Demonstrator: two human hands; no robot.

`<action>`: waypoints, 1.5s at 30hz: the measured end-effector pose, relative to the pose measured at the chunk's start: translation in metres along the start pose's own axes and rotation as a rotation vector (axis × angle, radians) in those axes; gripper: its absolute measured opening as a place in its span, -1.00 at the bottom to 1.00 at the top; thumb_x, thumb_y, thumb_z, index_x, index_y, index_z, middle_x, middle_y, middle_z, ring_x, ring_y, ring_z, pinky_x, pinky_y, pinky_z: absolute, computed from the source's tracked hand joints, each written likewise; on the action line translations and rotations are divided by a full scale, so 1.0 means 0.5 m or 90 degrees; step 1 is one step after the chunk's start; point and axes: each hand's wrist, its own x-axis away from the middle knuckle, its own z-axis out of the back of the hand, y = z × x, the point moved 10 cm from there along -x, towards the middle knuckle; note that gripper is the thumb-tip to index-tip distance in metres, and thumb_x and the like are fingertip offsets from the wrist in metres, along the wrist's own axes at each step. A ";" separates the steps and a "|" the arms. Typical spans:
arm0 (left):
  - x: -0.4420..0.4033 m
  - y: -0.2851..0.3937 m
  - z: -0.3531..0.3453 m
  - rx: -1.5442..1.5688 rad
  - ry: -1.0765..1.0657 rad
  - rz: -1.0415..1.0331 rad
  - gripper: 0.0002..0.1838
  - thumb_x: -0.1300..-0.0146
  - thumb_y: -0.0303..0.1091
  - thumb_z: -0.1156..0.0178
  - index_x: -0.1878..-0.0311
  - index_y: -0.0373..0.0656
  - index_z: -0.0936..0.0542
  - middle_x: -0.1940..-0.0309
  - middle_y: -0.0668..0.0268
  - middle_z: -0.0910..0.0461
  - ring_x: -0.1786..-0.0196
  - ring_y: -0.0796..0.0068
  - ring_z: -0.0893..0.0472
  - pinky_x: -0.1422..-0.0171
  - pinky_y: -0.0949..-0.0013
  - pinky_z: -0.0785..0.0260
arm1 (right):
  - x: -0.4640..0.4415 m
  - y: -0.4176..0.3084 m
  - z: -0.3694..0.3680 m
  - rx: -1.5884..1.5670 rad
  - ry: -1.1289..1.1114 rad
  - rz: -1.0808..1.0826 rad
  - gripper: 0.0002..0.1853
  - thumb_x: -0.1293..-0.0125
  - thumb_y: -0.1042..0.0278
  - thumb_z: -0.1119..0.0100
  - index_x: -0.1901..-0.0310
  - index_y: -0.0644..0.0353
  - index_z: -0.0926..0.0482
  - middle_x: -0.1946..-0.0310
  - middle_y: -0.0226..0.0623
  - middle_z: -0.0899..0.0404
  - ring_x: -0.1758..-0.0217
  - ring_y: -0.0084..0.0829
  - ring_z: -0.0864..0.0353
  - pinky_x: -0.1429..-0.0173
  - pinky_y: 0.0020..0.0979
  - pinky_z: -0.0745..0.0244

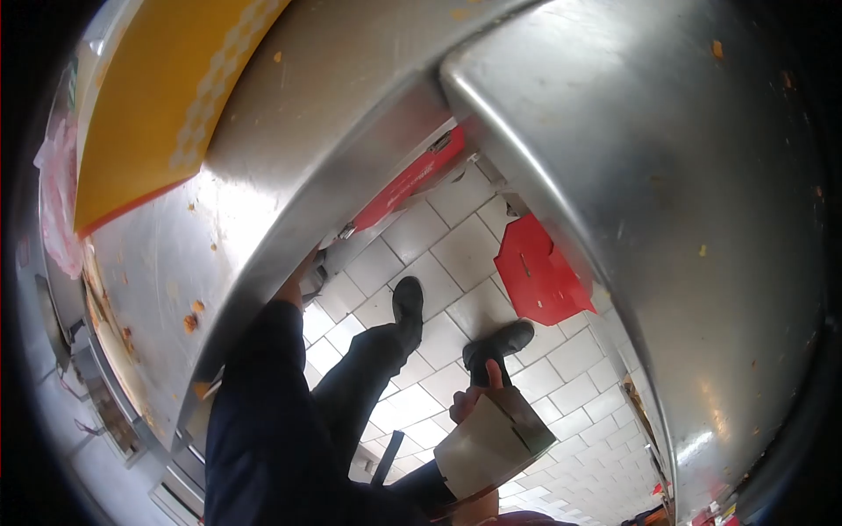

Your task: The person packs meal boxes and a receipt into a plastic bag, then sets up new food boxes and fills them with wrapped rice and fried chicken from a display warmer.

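Steel counter [693, 193]; right hand [474, 398] holding off-white cardboard [482, 451], dark slits.

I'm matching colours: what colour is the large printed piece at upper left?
The printed piece is yellow with a pale diamond band, best seen in the head view.

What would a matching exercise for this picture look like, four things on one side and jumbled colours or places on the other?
Things:
1. cardboard piece
2. shoes
3. checker-edged panel
4. floor tiles

Colours or places:
A. black
B. whitish, underfoot
C. in the right hand
D. mostly yellow-orange

Right pairs: 1-C, 2-A, 3-D, 4-B.
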 end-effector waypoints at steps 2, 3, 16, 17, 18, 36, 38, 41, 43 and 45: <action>-0.031 0.003 -0.025 0.034 -0.002 0.009 -0.54 -0.43 -0.07 -0.12 -0.19 -0.23 -0.56 -0.12 0.12 -0.62 -0.18 0.21 -0.62 -0.34 0.03 -0.41 | -0.006 0.001 0.001 -0.002 0.001 0.004 -0.20 -0.29 0.12 -0.33 -0.45 0.15 -0.12 0.33 -0.30 -0.46 0.27 -0.39 -0.41 0.20 -0.37 -0.33; -0.045 0.003 -0.036 0.052 -0.002 0.017 -0.54 -0.43 -0.07 -0.11 -0.19 -0.23 -0.56 -0.12 0.12 -0.62 -0.18 0.21 -0.62 -0.34 0.03 -0.41 | -0.004 0.001 0.004 -0.003 0.004 0.006 -0.20 -0.28 0.12 -0.33 -0.44 0.16 -0.13 0.32 -0.30 -0.46 0.27 -0.39 -0.41 0.19 -0.37 -0.33; -0.155 -0.016 -0.172 0.263 -0.014 0.124 -0.56 -0.44 -0.08 -0.06 -0.19 -0.20 -0.55 -0.11 0.14 -0.62 -0.18 0.21 -0.61 -0.37 -0.03 -0.39 | -0.032 -0.004 0.005 -0.009 0.018 0.043 -0.21 -0.22 0.15 -0.39 -0.38 0.18 -0.19 0.23 -0.29 -0.47 0.18 -0.37 -0.45 0.12 -0.34 -0.39; -0.161 -0.015 -0.180 0.279 -0.015 0.130 -0.56 -0.45 -0.08 -0.06 -0.19 -0.20 -0.55 -0.11 0.14 -0.62 -0.18 0.21 -0.61 -0.37 -0.03 -0.39 | -0.032 -0.005 0.007 -0.008 0.020 0.045 -0.21 -0.22 0.15 -0.40 -0.38 0.18 -0.19 0.23 -0.29 -0.47 0.17 -0.37 -0.45 0.12 -0.34 -0.39; -0.167 -0.015 -0.189 0.296 -0.018 0.135 -0.57 -0.45 -0.08 -0.06 -0.19 -0.20 -0.55 -0.11 0.15 -0.62 -0.18 0.21 -0.61 -0.37 -0.04 -0.39 | -0.030 -0.005 0.008 -0.008 0.021 0.045 -0.21 -0.21 0.15 -0.40 -0.37 0.18 -0.20 0.22 -0.29 -0.47 0.16 -0.36 -0.45 0.11 -0.34 -0.39; 0.082 0.152 -0.178 0.889 -0.168 0.401 -0.59 -0.47 -0.10 0.01 -0.19 -0.16 -0.54 -0.10 0.17 -0.61 -0.19 0.22 -0.59 -0.40 -0.12 -0.36 | 0.370 -0.367 -0.009 0.193 0.142 0.276 -0.23 -0.12 0.19 -0.49 -0.29 0.21 -0.28 0.10 -0.28 -0.49 0.04 -0.33 -0.51 0.01 -0.30 -0.47; 0.204 0.214 -0.130 0.960 -0.244 0.444 -0.59 -0.47 -0.10 0.02 -0.19 -0.15 -0.54 -0.10 0.18 -0.61 -0.19 0.22 -0.59 -0.41 -0.13 -0.36 | 0.490 -0.469 -0.041 0.231 0.182 0.362 -0.23 -0.11 0.19 -0.50 -0.28 0.22 -0.29 0.09 -0.28 -0.49 0.02 -0.33 -0.51 0.00 -0.30 -0.48; 0.428 0.324 -0.033 0.914 -0.451 0.432 -0.64 -0.46 -0.08 0.01 -0.12 -0.08 -0.54 -0.03 0.25 -0.62 -0.14 0.27 -0.60 -0.35 -0.18 -0.38 | 0.702 -0.621 -0.131 0.278 0.241 0.531 -0.24 -0.10 0.20 -0.52 -0.27 0.22 -0.30 0.07 -0.28 -0.49 0.00 -0.33 -0.52 -0.02 -0.29 -0.49; 0.561 0.334 0.010 0.881 -0.618 0.442 -0.55 -0.35 -0.02 -0.14 -0.21 -0.03 -0.50 -0.20 0.24 -0.58 -0.28 0.22 -0.55 -0.38 -0.15 -0.34 | 0.867 -0.712 -0.217 0.306 0.266 0.683 -0.24 -0.09 0.20 -0.53 -0.26 0.23 -0.31 0.05 -0.28 -0.49 -0.01 -0.32 -0.53 -0.03 -0.29 -0.50; 0.697 0.421 0.105 0.782 -0.623 0.485 -0.48 -0.30 -0.04 -0.17 -0.27 -0.02 -0.45 -0.26 0.23 -0.53 -0.33 0.17 -0.50 -0.41 -0.16 -0.30 | 1.022 -0.766 -0.323 0.340 0.253 0.866 -0.24 -0.08 0.21 -0.54 -0.25 0.23 -0.32 0.04 -0.27 -0.49 -0.02 -0.32 -0.53 -0.04 -0.28 -0.51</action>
